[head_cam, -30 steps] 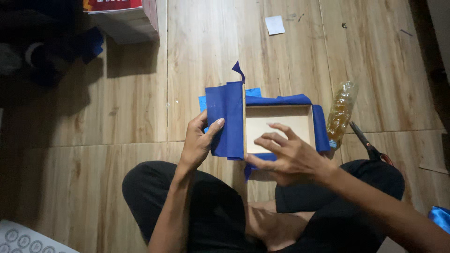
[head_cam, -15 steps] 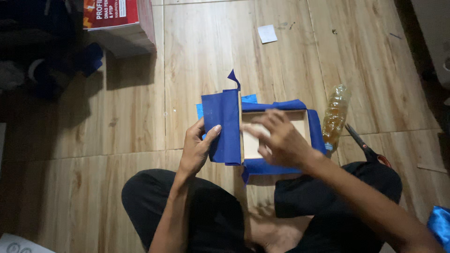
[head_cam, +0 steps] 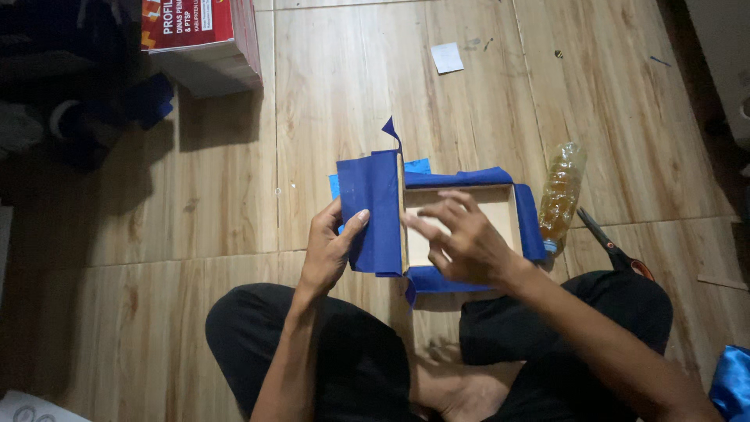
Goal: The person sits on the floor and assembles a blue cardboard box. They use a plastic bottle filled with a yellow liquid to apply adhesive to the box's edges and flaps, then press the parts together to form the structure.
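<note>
Pinching the blue-cloth-covered flap [head_cam: 373,209] with the left hand [head_cam: 332,248], the right hand [head_cam: 461,238] is spreading inside the light, stiff cardboard box [head_cam: 500,205], best gripped at walls.

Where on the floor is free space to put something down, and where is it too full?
Bare floor lies left of the left hand, below the stack of books. More lies between the blue-covered box and the white paper scrap. Right of the box it is crowded: the plastic bottle and the scissors lie close.
</note>
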